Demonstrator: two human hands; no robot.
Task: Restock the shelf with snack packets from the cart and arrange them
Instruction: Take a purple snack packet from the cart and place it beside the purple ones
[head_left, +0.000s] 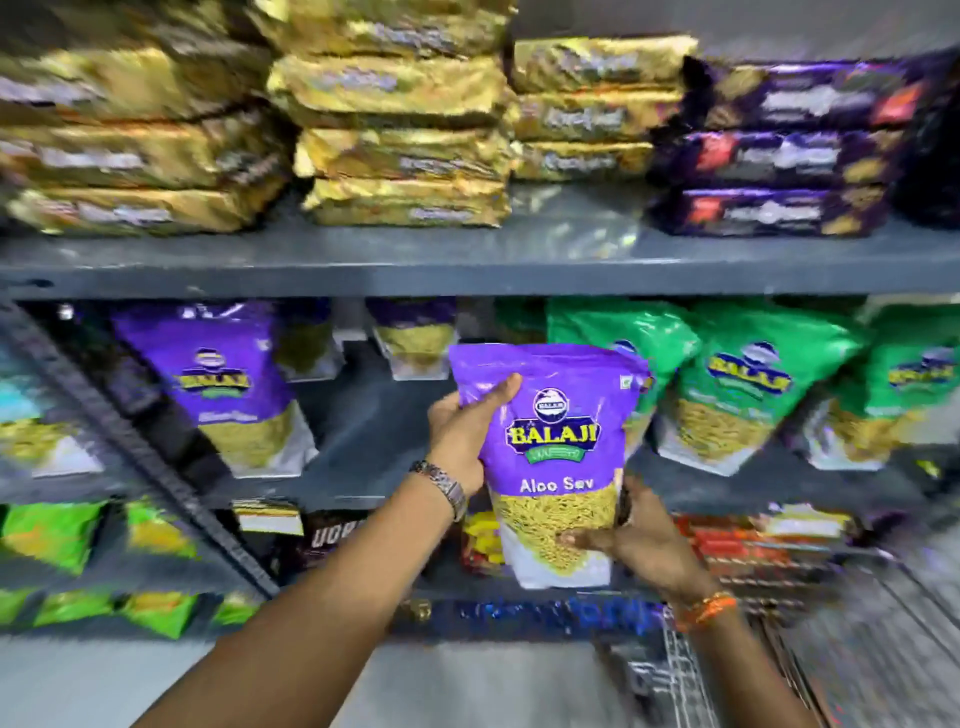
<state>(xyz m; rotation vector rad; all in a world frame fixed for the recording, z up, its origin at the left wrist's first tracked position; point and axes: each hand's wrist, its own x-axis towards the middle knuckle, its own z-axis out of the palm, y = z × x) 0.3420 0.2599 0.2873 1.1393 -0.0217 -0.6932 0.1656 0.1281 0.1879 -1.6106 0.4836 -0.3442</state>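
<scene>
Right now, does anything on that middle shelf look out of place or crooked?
Mostly no. The purple Aloo Sev packet is held by the left hand and right hand, not yet shelved. The purple packet on the shelf leans rather than standing straight, with a bare gap beside it. No tears or spills visible.

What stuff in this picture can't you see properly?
- Head view: names on the gold packets on the top shelf are blurred.
- The purple packet hides most of the right hand; its fingers reach behind.
- The same packet covers part of the green packets behind it.
- The cart at bottom right is smeared and cut off by the edge.
- The left hand grips the packet's top.
</scene>
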